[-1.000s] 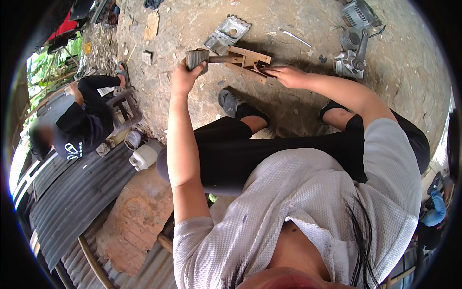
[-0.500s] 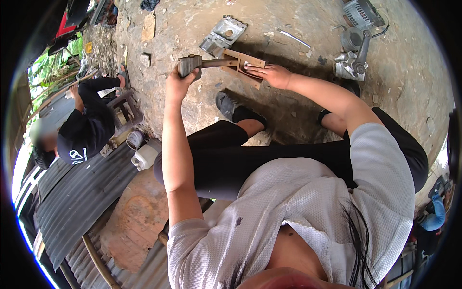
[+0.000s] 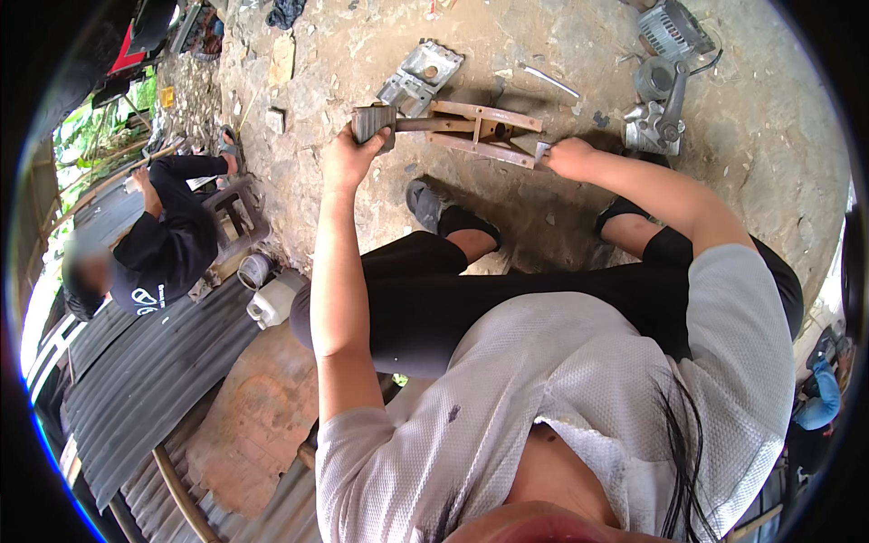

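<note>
My left hand is closed around the ribbed grey block at the end of a rusty brown metal piece that looks like a pedal. Its arm runs rightward into a frame with two long side plates and a crosspiece, held above the ground. At the frame's right end, my right hand is closed on a small, thin whitish piece, perhaps cloth or paper. Its fingertips are partly hidden, and I cannot tell whether the piece touches the frame.
A silver metal casting lies just beyond the frame, with a thin rod to its right. Motor-like parts and a metal crank stand at far right. Another person sits at left, near a white jug and corrugated sheets.
My right hand has moved right, from inside the frame to its right end, the whitish piece now showing. The pedal-like piece has shifted right and turned slightly in my left hand.
</note>
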Available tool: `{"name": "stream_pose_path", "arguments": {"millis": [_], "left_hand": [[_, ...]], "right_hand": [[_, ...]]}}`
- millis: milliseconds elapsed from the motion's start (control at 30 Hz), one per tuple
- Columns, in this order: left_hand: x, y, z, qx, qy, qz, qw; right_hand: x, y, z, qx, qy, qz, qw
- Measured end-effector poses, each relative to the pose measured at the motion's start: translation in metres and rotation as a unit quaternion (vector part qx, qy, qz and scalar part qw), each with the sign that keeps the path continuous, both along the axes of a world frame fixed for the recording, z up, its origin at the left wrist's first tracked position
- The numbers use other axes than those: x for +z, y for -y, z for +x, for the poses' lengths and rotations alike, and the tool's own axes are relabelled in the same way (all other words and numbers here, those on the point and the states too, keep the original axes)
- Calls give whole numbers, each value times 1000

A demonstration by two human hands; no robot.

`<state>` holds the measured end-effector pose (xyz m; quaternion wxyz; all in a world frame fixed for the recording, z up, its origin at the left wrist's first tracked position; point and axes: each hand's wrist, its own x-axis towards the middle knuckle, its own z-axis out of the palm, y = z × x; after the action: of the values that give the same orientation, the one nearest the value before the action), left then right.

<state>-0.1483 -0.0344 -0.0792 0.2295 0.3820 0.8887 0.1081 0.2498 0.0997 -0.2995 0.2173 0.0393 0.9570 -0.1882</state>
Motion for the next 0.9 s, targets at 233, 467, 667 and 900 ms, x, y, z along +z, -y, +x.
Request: {"name": "stream_pose_path", "arguments": {"millis": [233,467,667,900], "left_hand": [[4,-1,6,9,16,-2,1000],[5,6,11,20,29,13,999],[3,4,19,-7,29,38,999],[2,23,0,24,14,21,999]], "right_hand": [[42,-22,7,-49,63,-61,995],[207,8,-53,34,99,-17,994],[177,32,-87,-1,-142,-30,989],[152,31,-78,-62,-60,-121,989]]}}
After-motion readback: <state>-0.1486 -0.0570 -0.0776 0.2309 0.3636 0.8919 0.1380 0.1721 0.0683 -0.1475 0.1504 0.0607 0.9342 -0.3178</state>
